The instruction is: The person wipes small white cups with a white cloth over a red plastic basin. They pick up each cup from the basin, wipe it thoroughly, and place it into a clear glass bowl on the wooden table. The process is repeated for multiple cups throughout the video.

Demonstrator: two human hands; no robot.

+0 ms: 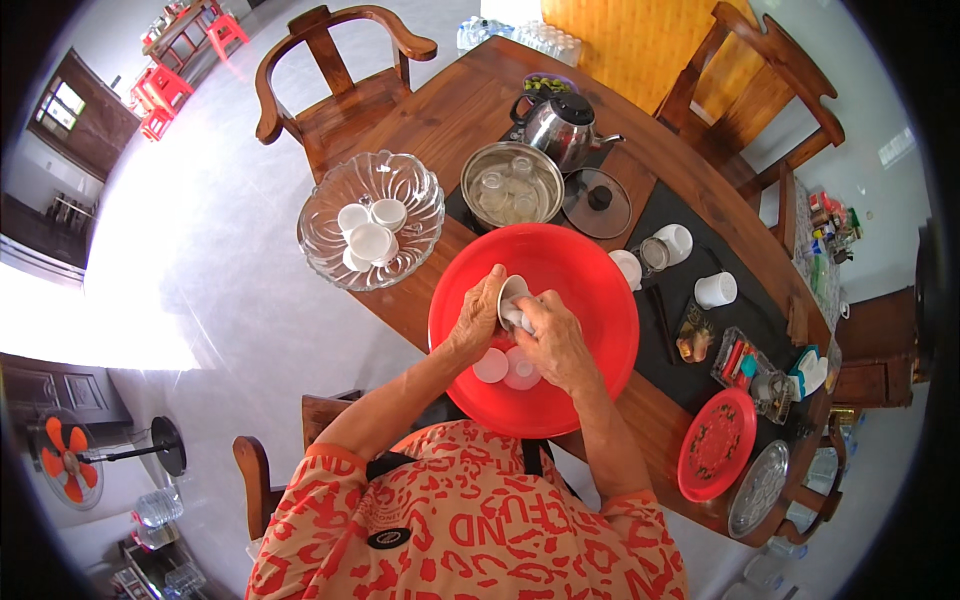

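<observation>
Over a red plastic basin (620, 300), my left hand (476, 318) grips a small white cup (512, 287) by its side, its mouth turned toward my other hand. My right hand (560, 340) is closed, its fingers at the cup's mouth, pinching a soft-looking white wad (514, 317); whether it is cloth or paper I cannot tell. Below my hands, two small whitish cups (490, 366) lie on the basin floor, one more see-through than the other. To the left, a fluted clear glass bowl (325, 235) holds several white cups (370, 241).
Behind the basin stand a steel pot (470, 200) with glasses in water, a kettle (556, 135) and a glass lid (597, 202). At right are white mugs (715, 290), a red plate (717, 445) and a clear glass plate (758, 490). Wooden chairs (335, 85) surround the table.
</observation>
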